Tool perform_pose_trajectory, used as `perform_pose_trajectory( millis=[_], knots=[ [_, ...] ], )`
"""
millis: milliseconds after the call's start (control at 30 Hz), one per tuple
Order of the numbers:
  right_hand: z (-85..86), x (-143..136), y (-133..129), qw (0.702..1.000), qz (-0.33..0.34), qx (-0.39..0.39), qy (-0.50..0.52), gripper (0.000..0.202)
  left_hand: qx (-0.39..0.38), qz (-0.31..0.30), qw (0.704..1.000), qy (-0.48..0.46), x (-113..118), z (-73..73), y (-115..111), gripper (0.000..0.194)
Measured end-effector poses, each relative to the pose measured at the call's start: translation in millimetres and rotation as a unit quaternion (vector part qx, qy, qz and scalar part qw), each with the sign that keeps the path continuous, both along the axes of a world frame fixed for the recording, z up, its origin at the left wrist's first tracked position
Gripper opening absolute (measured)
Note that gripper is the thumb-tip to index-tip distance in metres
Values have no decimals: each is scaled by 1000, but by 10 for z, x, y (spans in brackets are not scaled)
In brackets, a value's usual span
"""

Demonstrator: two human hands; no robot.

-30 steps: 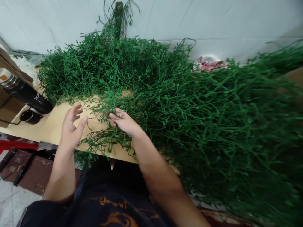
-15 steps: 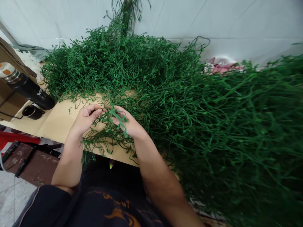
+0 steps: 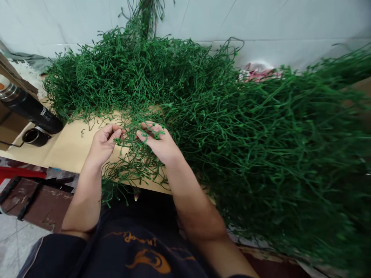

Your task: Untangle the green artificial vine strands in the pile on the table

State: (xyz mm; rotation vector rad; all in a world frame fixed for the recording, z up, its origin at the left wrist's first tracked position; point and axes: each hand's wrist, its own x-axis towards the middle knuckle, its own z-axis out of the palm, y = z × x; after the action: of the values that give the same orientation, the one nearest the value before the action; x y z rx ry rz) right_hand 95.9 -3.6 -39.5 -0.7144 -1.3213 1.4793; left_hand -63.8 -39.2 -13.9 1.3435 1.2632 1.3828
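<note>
My left hand (image 3: 106, 141) is closed in a pinch on a thin green stem, over the brown paper (image 3: 75, 144) on the table. To its right, my right hand (image 3: 158, 143) has its thumb and fingers round a green sprig (image 3: 155, 133). The two hands are a short way apart. Below and between them lie loose green stems (image 3: 130, 168), some hanging over the table's front edge. A large heap of green plastic-looking stems (image 3: 116, 73) rises behind my hands, and another pile (image 3: 261, 146) spreads to the right.
At the left stand a black vacuum flask (image 3: 31, 110) and a dark cup (image 3: 36, 137), near a cardboard box (image 3: 10, 123). A pink and white item (image 3: 257, 72) shows by the wall. Below left is a brown case (image 3: 43, 200) on the floor.
The view has shifted slightly. My right hand has turned, with its thumb now in plain view, and the sprig hanging over its palm has moved up to its fingers.
</note>
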Motion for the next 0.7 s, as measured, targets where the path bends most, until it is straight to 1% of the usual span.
perform_pose_trajectory(
  millis=[67, 133, 200, 333, 400, 467, 533, 600, 633, 667, 700],
  knots=[
    [49, 18, -63, 999, -23, 22, -11, 26, 3, -9, 1000, 1, 21, 18, -16, 28],
    [103, 38, -139, 999, -40, 22, -3, 31, 6, -14, 1000, 7, 57, 41, -28, 30],
    [152, 62, -218, 998, -56, -4, 16, 37, 16, -14, 999, 25, 101, 66, -37, 29],
    [189, 133, -336, 990, -108, -79, 44, 52, 30, -14, 994, 104, 216, 73, -17, 27],
    [165, 175, -375, 991, -98, -85, 34, 56, 37, -4, 990, 138, 296, 38, 42, 26],
    [115, 211, -426, 995, -70, -76, 5, 55, 56, 9, 983, 175, 374, -15, 149, 25],
    [58, 247, -512, 996, -65, -59, -15, 54, 80, 27, 971, 223, 411, -62, 305, 25],
    [14, 298, -636, 997, -69, -41, -19, 53, 93, 67, 960, 256, 381, -80, 494, 26],
    [2, 332, -703, 997, -67, -29, -21, 50, 93, 93, 956, 262, 345, -75, 591, 28],
    [-3, 372, -763, 997, -64, -20, -24, 47, 84, 106, 957, 255, 307, -60, 682, 31],
    [-1, 417, -809, 997, -67, -14, -28, 44, 75, 60, 961, 258, 276, -39, 763, 34]
  ],
)
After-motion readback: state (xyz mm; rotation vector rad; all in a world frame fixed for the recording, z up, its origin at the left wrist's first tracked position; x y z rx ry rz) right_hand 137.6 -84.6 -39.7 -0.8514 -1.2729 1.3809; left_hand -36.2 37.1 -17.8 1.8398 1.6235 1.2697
